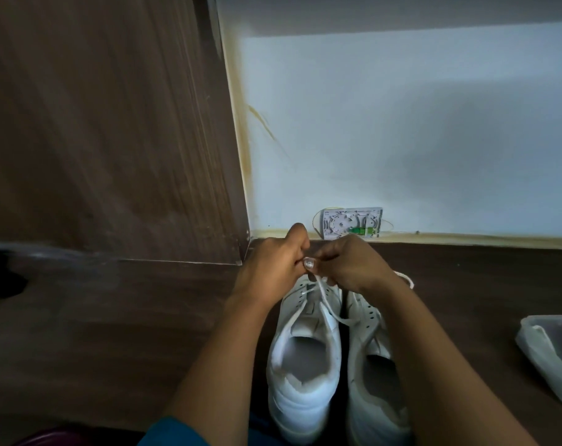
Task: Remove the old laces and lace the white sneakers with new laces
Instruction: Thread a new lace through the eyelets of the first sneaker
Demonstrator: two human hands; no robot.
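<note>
Two white sneakers stand side by side on the dark wooden floor, toes toward the wall: the left sneaker [305, 358] and the right sneaker [374, 375], partly hidden under my right forearm. A white lace [324, 300] runs up from the left sneaker's front eyelets to my hands. My left hand [273, 262] and my right hand [350, 263] meet above the toes, fingers curled, both pinching the lace. A loose lace end [406, 278] shows beyond my right wrist.
A brown wooden cabinet [112, 140] fills the left side. The pale wall [402, 123] carries an open white junction box [350, 223] just above the skirting. A clear plastic container [553, 358] lies on the floor at the right.
</note>
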